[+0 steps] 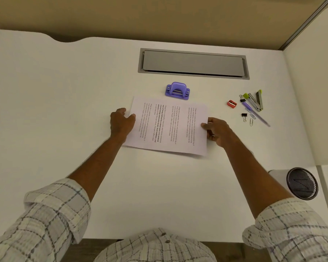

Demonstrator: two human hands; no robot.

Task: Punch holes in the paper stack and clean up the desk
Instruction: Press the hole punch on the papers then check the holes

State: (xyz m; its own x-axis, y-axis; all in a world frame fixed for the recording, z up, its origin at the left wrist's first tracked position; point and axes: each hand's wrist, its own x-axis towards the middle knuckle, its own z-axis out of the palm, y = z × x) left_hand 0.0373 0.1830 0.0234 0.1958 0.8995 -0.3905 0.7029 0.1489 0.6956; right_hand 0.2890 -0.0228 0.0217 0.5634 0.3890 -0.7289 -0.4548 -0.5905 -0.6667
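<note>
I judge I am near the very start: nothing looks punched yet, and none of the tidying is done. Starting at the left, my left hand (122, 121) grips the left edge of the paper stack (169, 127), thumb lying on top of the sheet and the other fingers curled at or under the edge, so it is pinching the paper rather than resting flat. The stack lies in the middle of the white desk (65, 91), turned sideways to me so its printed lines run away from me, some in bold; it looks thin, clean and flat, its edges fairly square, and I can see no holes along any margin. Just beyond its far edge sits the purple hole punch (177, 91), close to the paper but not on it, with its handle up. My right hand (217, 130) pinches the right edge, thumb on top and fingers tucked beneath. Further right, well apart from the stack, lie the loose bits left to clear: a red sharpener (231, 104), a stapler (254, 100) lying open, a purple pen (255, 114), binder clips and paper clips. At the desk's right front edge stands a mesh cup (302, 183), probably where they belong.
</note>
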